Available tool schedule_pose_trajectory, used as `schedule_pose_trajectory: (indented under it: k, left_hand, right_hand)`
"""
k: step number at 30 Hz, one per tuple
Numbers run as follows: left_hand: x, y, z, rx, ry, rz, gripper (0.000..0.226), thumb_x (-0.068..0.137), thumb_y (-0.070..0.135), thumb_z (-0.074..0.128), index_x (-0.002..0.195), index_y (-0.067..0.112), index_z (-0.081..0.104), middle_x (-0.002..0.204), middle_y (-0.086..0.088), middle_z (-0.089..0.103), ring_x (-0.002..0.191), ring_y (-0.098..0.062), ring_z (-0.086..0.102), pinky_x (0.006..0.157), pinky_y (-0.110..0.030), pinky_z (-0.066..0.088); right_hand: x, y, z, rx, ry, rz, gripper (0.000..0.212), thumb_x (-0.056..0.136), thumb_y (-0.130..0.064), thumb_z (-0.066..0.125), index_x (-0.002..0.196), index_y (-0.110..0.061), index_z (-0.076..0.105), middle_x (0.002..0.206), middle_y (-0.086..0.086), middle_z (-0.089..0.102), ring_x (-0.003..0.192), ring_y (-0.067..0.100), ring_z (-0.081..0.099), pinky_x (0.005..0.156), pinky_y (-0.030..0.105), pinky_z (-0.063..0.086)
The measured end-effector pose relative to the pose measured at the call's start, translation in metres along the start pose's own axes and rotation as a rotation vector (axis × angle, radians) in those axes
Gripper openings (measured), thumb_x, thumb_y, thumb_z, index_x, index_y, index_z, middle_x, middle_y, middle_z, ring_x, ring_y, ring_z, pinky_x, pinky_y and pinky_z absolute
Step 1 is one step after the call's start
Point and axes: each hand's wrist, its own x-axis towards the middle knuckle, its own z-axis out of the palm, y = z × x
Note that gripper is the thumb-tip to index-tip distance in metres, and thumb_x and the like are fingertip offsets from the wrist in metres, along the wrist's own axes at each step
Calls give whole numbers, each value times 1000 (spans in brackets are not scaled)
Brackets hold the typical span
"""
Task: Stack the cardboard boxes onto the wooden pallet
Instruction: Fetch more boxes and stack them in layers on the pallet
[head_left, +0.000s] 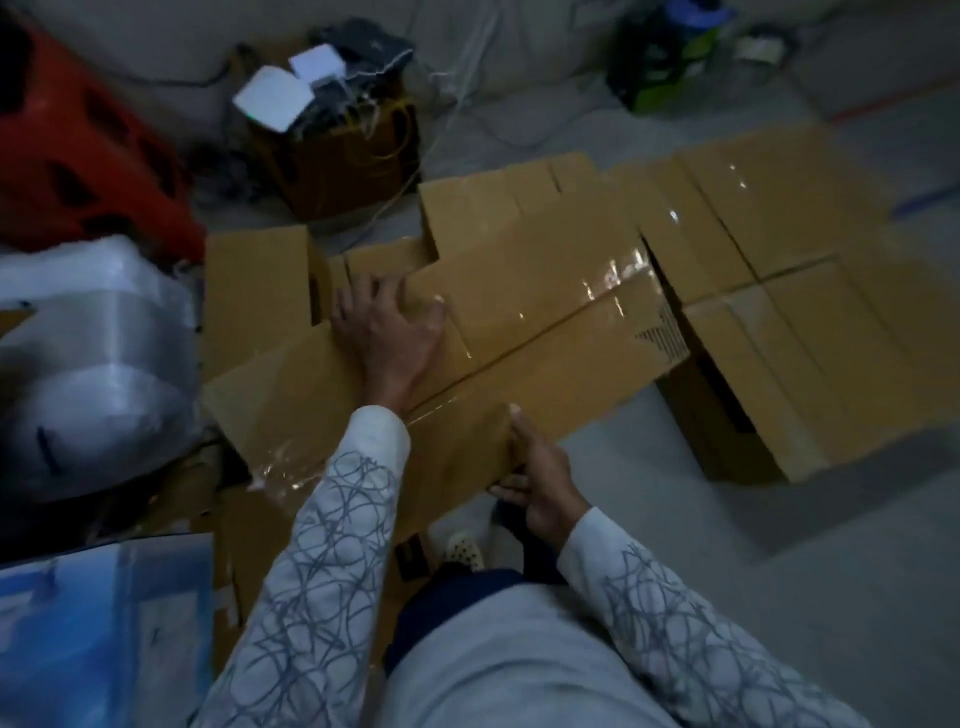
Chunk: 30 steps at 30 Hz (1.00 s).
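Note:
A long taped cardboard box lies tilted across the middle of the view. My left hand rests flat on its top near the far left edge, fingers spread. My right hand grips the box's near edge, thumb on top and fingers underneath. More sealed cardboard boxes sit packed together on the floor to the right and behind. No wooden pallet shows in this view.
A red plastic crate stands at the far left above a roll of bubble wrap. An open box of cables and white devices sits behind. Flattened cardboard lies by my feet. Grey floor stretches to the right.

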Motion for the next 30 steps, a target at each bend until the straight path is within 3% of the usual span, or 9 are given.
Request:
schedule_pose_trajectory:
  k: [2, 4, 8, 13, 18, 23, 25, 28, 30]
  left_hand:
    - [-36, 32, 12, 51, -73, 136, 51, 81, 51, 65, 122, 21, 68, 126, -12, 56, 125, -35, 46, 115, -48, 27]
    - [-68, 64, 29, 77, -136, 255, 46, 80, 47, 66, 118, 21, 69, 120, -11, 56, 118, -33, 48, 112, -51, 31]
    - [-128, 123, 68, 159, -219, 530, 46, 79, 47, 62, 115, 19, 69, 116, -9, 56, 116, -29, 46, 115, -49, 26]
    - [-227, 190, 143, 262, -354, 852, 62, 82, 48, 58, 133, 12, 61, 137, -10, 58, 143, -29, 37, 125, -44, 4]
    - [-351, 260, 229, 320, -476, 948, 70, 83, 51, 51, 138, 9, 57, 141, -13, 57, 145, -31, 35, 125, -45, 7]
    - [-455, 340, 288, 281, -548, 1015, 70, 83, 49, 54, 139, 9, 53, 141, -12, 54, 141, -31, 35, 124, -48, 9]
    - [-488, 373, 308, 256, -569, 1058, 73, 81, 52, 48, 140, 9, 51, 141, -12, 53, 141, -33, 35, 123, -49, 11]
    - [-523, 419, 342, 257, -605, 1147, 78, 81, 56, 45, 144, 9, 48, 143, -13, 51, 144, -34, 32, 124, -49, 8]
    - [-540, 447, 369, 258, -628, 1198, 81, 80, 57, 47, 146, 9, 47, 145, -13, 49, 145, -34, 30, 125, -49, 7]
  right_hand:
    - [-18, 25, -27, 136, 5, 96, 85, 83, -84, 55, 143, -24, 51, 132, 13, 64, 113, 38, 65, 74, 40, 62]
    - [-31, 44, -57, 308, 44, 161, 104, 80, -91, 48, 157, -22, 39, 151, 20, 51, 124, 45, 59, 75, 44, 63]
    - [-66, 61, -116, 568, 74, 226, 91, 97, -77, 37, 163, -16, 23, 161, 27, 35, 139, 51, 44, 103, 61, 48]
    - [-87, 83, -223, 739, 89, 251, 53, 106, -46, 40, 142, -8, 47, 125, 23, 60, 108, 45, 59, 98, 64, 51]
    - [-101, 111, -362, 854, 161, 258, 47, 101, -46, 49, 127, -8, 57, 114, 22, 63, 95, 43, 60, 80, 62, 53]
    - [-115, 131, -491, 1019, 274, 233, 38, 101, -47, 53, 100, -9, 52, 101, 20, 61, 88, 41, 60, 83, 62, 54]
    - [-114, 135, -530, 1085, 321, 197, 40, 99, -50, 56, 105, -10, 53, 104, 20, 61, 92, 42, 61, 79, 61, 57]
    - [-106, 130, -577, 1139, 382, 156, 59, 92, -61, 58, 129, -15, 53, 119, 20, 63, 101, 45, 65, 79, 62, 61]
    - [-99, 121, -610, 1175, 402, 162, 59, 94, -62, 56, 131, -16, 52, 121, 19, 62, 100, 45, 66, 76, 59, 62]
